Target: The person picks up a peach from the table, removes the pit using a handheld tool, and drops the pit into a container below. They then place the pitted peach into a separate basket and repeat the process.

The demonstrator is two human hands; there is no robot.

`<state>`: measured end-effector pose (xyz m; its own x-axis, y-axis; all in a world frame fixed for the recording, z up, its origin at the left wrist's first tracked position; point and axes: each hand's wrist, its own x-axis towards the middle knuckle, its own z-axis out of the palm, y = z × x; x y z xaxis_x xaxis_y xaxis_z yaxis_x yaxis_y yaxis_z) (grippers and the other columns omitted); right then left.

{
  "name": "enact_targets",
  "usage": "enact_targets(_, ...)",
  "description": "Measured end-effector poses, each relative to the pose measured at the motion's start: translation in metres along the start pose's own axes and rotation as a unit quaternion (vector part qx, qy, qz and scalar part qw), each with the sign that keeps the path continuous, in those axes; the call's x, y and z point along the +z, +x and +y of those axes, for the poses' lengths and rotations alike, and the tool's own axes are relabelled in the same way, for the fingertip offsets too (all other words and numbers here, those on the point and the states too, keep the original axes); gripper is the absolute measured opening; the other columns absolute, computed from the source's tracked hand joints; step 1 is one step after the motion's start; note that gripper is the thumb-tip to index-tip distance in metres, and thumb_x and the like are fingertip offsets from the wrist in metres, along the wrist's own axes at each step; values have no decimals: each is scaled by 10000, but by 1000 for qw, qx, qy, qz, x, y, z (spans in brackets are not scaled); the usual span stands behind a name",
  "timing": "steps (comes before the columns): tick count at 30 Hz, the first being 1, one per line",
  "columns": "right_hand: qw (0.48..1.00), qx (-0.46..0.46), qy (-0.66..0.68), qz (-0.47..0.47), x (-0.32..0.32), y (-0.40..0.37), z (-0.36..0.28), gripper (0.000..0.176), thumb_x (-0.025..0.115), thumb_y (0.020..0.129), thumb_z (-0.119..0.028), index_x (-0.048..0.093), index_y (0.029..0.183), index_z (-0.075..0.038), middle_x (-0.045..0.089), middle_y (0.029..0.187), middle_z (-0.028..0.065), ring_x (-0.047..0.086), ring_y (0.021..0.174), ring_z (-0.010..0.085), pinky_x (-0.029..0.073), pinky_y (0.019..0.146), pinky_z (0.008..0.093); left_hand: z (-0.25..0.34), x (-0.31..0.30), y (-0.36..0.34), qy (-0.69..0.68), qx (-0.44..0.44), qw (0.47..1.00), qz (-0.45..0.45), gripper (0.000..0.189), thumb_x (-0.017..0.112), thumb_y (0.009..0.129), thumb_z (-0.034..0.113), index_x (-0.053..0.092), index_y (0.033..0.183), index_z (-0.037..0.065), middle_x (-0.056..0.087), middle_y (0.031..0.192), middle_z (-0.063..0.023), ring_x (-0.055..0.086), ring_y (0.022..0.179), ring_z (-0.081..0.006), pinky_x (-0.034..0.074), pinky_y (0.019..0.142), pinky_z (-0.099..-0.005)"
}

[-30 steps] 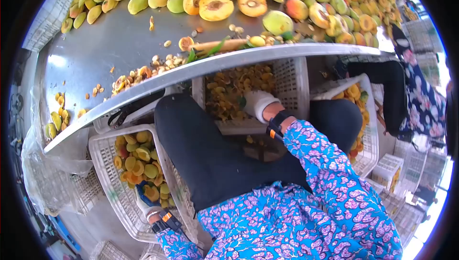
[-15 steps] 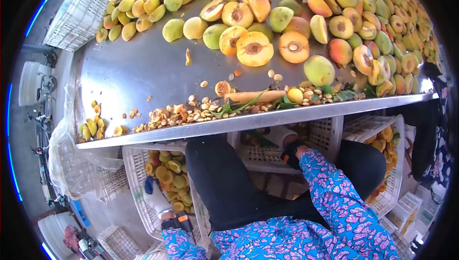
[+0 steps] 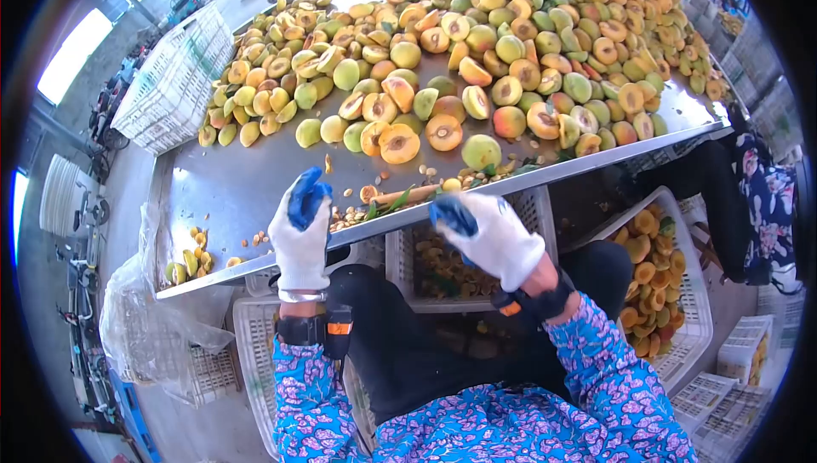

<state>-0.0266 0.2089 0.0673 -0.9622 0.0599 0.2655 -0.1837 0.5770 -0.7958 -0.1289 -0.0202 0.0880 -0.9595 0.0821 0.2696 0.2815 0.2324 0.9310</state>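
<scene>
Both my hands wear white gloves with blue fingertips and are raised in front of the steel table's front edge (image 3: pixel 511 180). My left hand (image 3: pixel 300 233) is upright with its fingers together and holds nothing that I can see. My right hand (image 3: pixel 488 237) is curled, knuckles up, and I cannot tell if anything is inside it. Just beyond them on the table lie several loose pits (image 3: pixel 357 212), a wooden-handled tool (image 3: pixel 397 196) and green leaves. Whole and halved peaches (image 3: pixel 477 63) cover the far part of the table.
White plastic crates stand under the table: one with pits and scraps (image 3: pixel 442 263) between my knees, one with peach halves (image 3: pixel 651 276) at right. Another person in a floral sleeve (image 3: pixel 766 199) sits at right. An upturned crate (image 3: pixel 166 88) and plastic bag (image 3: pixel 145 327) are at left.
My left hand rose from the crate at lower left and my right hand came out from under the table; both are now up at the table edge. The view tilted up.
</scene>
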Motion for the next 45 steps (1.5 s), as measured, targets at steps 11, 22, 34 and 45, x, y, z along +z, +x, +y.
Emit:
enact_targets(11,908,-39,-381,-171,45,99,4,194,586,790,-246,674,812,-74,677,797,148,664,759,305,514,672,411,-23,51,105,343,-2,936,-84,374,685,776,293,646,1078,75,682,939,-149,655,888,-289,502,795,-356)
enact_targets(22,910,-32,-332,-245,34,110,-6,178,578,807,-181,699,921,-119,699,884,104,680,836,265,519,671,394,-50,90,119,309,-6,945,-103,374,727,755,301,651,1023,52,665,898,-156,642,873,-296,492,783,-369)
enact_targets(34,926,14,-238,-294,21,110,9,264,589,791,-212,645,959,-15,667,915,199,653,876,330,510,745,410,-21,35,56,-656,-267,705,-34,369,556,914,335,549,1166,65,580,1139,-152,560,1071,-279,487,892,-436)
enact_targets(45,929,86,-197,-303,23,119,-1,366,669,776,-371,665,925,-36,662,865,195,644,858,324,496,750,390,-9,43,12,-603,-194,772,-50,449,472,952,353,471,1283,50,508,1268,-148,509,1154,-303,428,994,-478)
